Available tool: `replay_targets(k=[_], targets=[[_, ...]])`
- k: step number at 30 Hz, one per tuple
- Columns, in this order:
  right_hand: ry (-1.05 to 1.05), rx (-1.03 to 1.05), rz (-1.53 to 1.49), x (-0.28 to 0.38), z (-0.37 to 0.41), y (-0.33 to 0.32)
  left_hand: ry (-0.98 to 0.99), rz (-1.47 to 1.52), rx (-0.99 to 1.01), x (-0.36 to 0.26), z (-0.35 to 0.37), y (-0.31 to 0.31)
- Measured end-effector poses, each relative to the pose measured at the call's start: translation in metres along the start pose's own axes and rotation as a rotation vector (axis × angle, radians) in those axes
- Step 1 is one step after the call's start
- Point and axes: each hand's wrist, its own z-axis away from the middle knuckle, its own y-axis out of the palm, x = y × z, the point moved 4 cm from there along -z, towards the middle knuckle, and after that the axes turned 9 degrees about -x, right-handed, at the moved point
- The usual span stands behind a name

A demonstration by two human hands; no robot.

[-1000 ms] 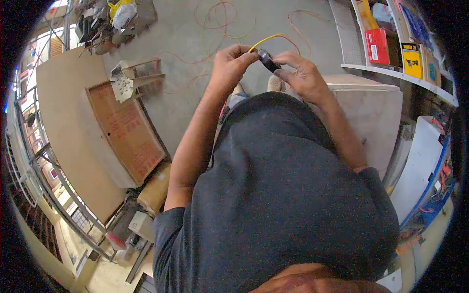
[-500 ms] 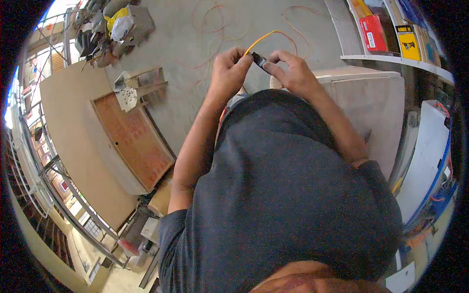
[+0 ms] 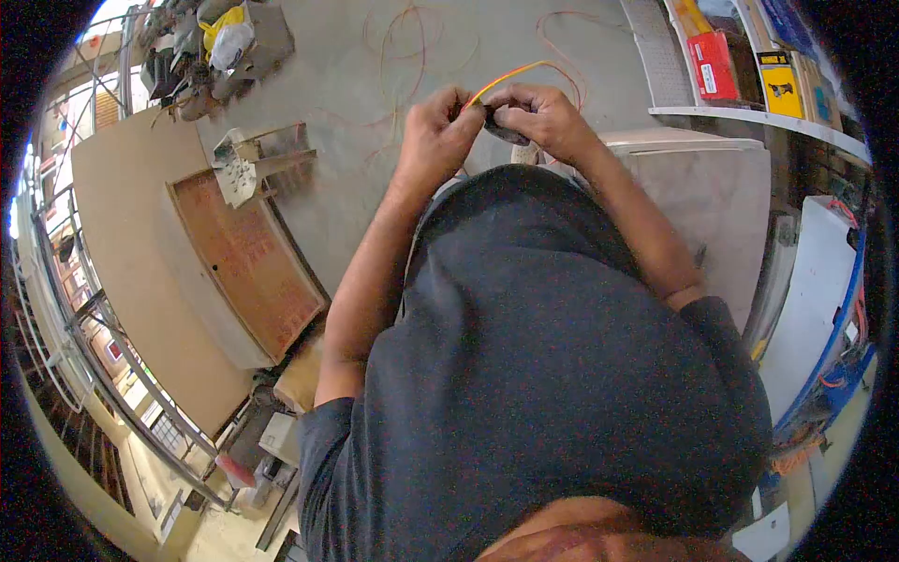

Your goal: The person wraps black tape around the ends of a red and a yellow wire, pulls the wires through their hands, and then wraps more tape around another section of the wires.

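Note:
My left hand [image 3: 442, 129] is closed, thumb against fingers, on the yellow and red wires [image 3: 510, 73], which arch up from the pinch and bend over to the right. Close beside it, my right hand [image 3: 543, 120] curls round a dark, rounded thing [image 3: 507, 133] that looks like a roll of black electrical tape. The fingertips of both hands almost meet, and they cover the spot where wires and tape come together.
Loose wires [image 3: 421, 56] trail over the grey floor. To the left stand a brown panel [image 3: 248, 258] and a dusty metal piece [image 3: 239, 173]. At right are a pale board [image 3: 698, 215] and a shelf [image 3: 763, 116] with a red box [image 3: 714, 66] and a yellow box [image 3: 779, 84].
My right hand has moved slightly left, toward my left hand, and its fingers have curled further round the black thing, hiding more of it. The wire arch has shifted slightly right.

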Motion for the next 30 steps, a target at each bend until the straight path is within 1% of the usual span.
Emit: replay_targets(k=[2, 6, 8, 9, 11, 12, 14, 15, 17, 20, 24, 27, 30], targets=[[-0.011, -0.026, 0.082, 0.003, -0.002, 0.001, 0.027, -0.017, 0.0, -0.002, -0.001, -0.001], [-0.05, -0.032, 0.049, -0.002, -0.006, 0.004, 0.011, 0.007, -0.015, 0.005, 0.0, -0.002], [-0.086, -0.135, 0.187, 0.002, -0.004, -0.001, 0.001, 0.005, -0.036, 0.0, 0.001, -0.003], [-0.087, -0.123, 0.187, 0.003, -0.001, 0.0, -0.004, 0.005, -0.047, 0.002, 0.003, -0.002], [0.002, -0.191, 0.061, 0.004, 0.005, -0.002, 0.038, 0.102, -0.03, 0.003, 0.007, -0.001], [0.003, -0.187, 0.055, 0.006, 0.007, 0.001, 0.035, 0.096, -0.032, 0.002, 0.007, -0.005], [-0.004, -0.187, -0.084, 0.008, 0.013, 0.004, 0.017, 0.139, -0.049, 0.0, 0.005, -0.013], [-0.004, -0.197, -0.088, 0.008, 0.015, 0.005, 0.02, 0.135, -0.039, 0.0, 0.005, -0.016], [0.043, -0.152, -0.201, 0.009, 0.016, 0.012, 0.132, 0.115, -0.123, -0.006, 0.005, -0.023], [0.027, -0.183, -0.225, 0.023, 0.018, 0.024, 0.123, 0.156, -0.099, -0.001, 0.006, -0.02], [0.027, -0.167, -0.174, 0.017, 0.011, 0.027, 0.116, 0.206, -0.043, -0.001, 0.007, -0.014], [0.024, -0.207, -0.131, 0.011, 0.012, 0.029, 0.053, 0.176, -0.055, -0.005, 0.01, -0.013], [-0.009, -0.271, -0.154, 0.009, 0.013, 0.032, 0.083, 0.153, -0.079, -0.001, 0.01, -0.006]])
